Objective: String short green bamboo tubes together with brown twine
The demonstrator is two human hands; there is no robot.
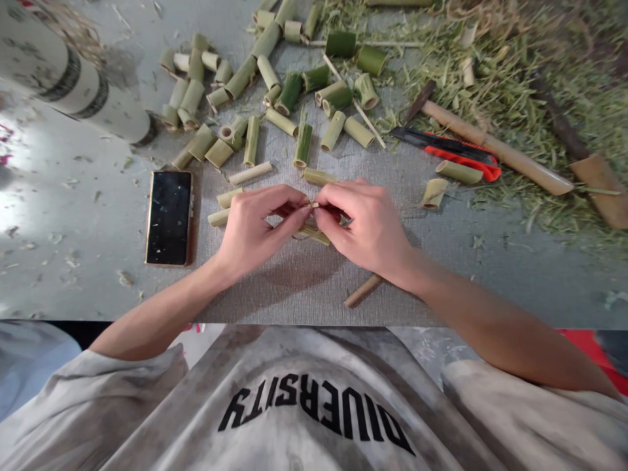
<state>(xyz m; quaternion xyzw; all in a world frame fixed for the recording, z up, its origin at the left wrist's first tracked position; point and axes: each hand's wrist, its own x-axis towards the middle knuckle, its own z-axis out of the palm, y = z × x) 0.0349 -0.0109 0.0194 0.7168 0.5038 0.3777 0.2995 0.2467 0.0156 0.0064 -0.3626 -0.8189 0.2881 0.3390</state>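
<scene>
My left hand and my right hand meet above the grey table, thumbs and forefingers pinched together. Between the fingertips is a small pale piece, too small to name, with a thin dark strand curving below it. Just under the fingertips a short bamboo piece lies on the table, partly hidden. Beside my left hand rest two more pale bamboo pieces, and a brown stick lies below my right hand.
Many cut bamboo tubes are scattered beyond my hands. A phone lies left, near a patterned cylinder. To the right are an orange-black cutter, a wooden-handled tool, another tool and heaped green shavings.
</scene>
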